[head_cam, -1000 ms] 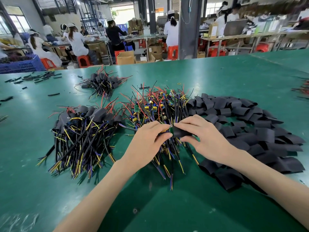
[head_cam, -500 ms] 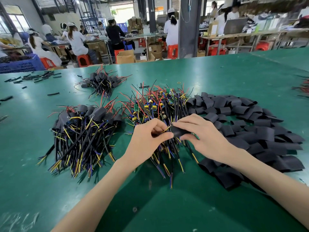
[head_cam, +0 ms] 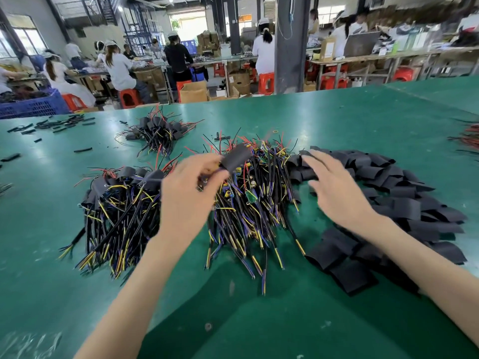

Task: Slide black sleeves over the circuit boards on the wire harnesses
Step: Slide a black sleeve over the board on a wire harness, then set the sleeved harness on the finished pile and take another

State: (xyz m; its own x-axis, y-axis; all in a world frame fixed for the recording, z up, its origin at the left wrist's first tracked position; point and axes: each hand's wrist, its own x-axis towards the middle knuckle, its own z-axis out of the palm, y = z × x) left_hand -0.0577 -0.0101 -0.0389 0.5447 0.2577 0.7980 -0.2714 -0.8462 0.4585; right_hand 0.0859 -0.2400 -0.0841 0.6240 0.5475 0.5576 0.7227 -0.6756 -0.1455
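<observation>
Head view: our left hand (head_cam: 190, 195) grips a sleeved harness (head_cam: 236, 157) just over the bare harness pile (head_cam: 254, 203), motion-blurred. Right hand (head_cam: 337, 195) has fingers spread, holding nothing, over the sleeve pile (head_cam: 404, 203) beside that pile

Single head view, looking forward and down, close over green table (head_cam: 337, 120).

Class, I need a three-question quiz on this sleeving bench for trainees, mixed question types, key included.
1. True or false: the right hand grips a circuit board.
2. The loose black sleeves lie: A) left of the bare harnesses, B) right of them, C) in a crate.
3. Fill in: the left hand holds a harness wearing a black ____.
Key: 1 false; 2 B; 3 sleeve.
</observation>
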